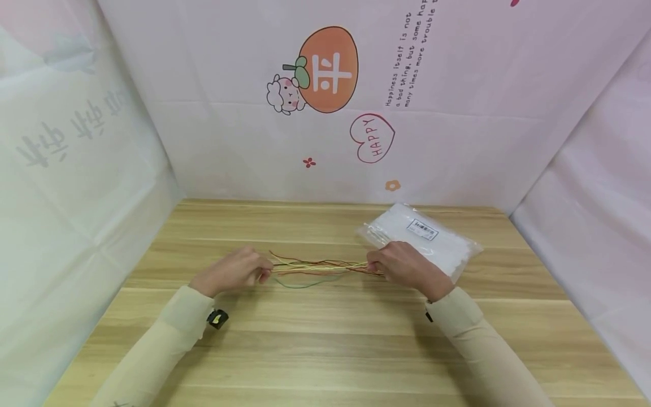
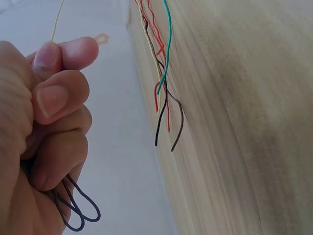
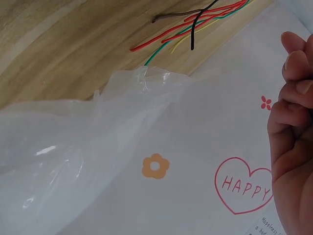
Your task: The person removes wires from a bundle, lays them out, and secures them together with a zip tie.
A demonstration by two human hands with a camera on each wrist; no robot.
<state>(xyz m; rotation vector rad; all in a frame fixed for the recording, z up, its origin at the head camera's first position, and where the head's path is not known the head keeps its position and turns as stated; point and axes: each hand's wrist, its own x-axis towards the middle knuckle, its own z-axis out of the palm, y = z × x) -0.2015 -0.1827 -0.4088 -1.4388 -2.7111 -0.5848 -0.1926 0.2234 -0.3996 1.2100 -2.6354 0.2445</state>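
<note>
My left hand (image 1: 239, 270) pinches the end of a thin yellow wire (image 2: 57, 19) between thumb and forefinger. Under its curled lower fingers, loops of dark wire (image 2: 78, 208) stick out of the palm. Across from it, my right hand (image 1: 404, 265) has thumb and forefinger together at the yellow wire's other end; the wire runs nearly straight between both hands. Its fingertips (image 3: 292, 63) show at the edge of the right wrist view, where the pinched wire is hidden. On the wood below lie several loose wires (image 3: 171, 36), red, black, brown, yellow and green.
A clear plastic bag (image 1: 437, 240) with white contents and a barcode label lies behind and partly beneath the right hand. The wooden table (image 1: 325, 350) meets a printed white cloth (image 1: 229, 152) at the back, with cloth on both sides too.
</note>
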